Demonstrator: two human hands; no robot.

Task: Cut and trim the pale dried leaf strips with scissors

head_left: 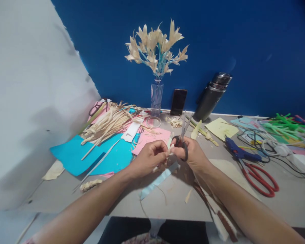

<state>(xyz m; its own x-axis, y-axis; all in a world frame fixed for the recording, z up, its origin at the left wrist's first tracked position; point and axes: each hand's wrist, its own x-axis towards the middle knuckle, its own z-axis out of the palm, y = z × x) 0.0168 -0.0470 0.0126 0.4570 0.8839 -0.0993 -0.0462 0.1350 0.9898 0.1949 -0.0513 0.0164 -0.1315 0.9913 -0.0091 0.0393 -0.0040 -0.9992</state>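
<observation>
My left hand (149,157) is closed in a pinch on a small pale strip of dried leaf (169,149) just above the grey table (167,200). My right hand (191,152) grips black-handled scissors (183,135), blades pointing up and away, right beside that strip. The two hands almost touch at the table's middle. A light blue paper strip (156,183) lies under them.
A glass vase of pale leaf flowers (156,51) stands at the back, with a dark phone (178,101) and a metal flask (212,96). Dried leaf strips (109,125) and blue paper (91,156) lie left. A blue glue gun (240,152) and red scissors (260,178) lie right.
</observation>
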